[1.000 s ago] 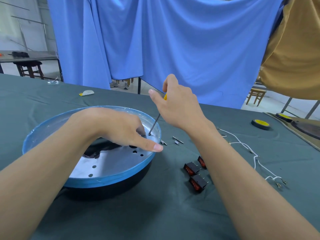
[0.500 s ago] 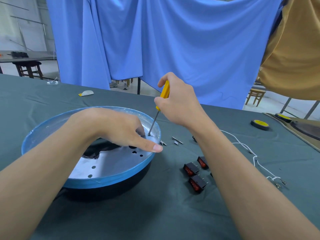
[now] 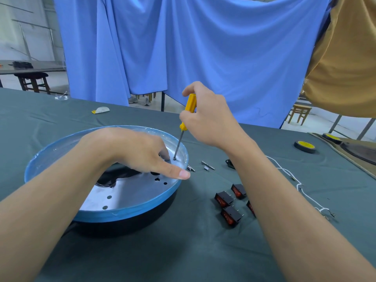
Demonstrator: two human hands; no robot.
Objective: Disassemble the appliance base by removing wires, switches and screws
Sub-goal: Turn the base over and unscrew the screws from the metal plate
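On my feed the base sits at the left of the green surface, a round black shell with a blue rim and a silvery plate with holes inside it. The left hand lies across that plate; its grip is loose and holds nothing, with the thumb stretched out flat onto the rim at about 3 o'clock and the index finger pointing down near the plate's 2 o'clock edge.

Just beside that finger a screw sits in the plate, and the tip of the screwdriver is seated on it, the shaft leaning toward 1 o'clock. The right hand has its grip wrapped round the yellow handle, thumb on top.

Outside the rim at 3 o'clock lie loose screws. At 4 o'clock from the base I see the black switches with red faces, one partly hidden by the right forearm. Past that arm a white wire trails over the cloth, and a tape roll lies at the far right.
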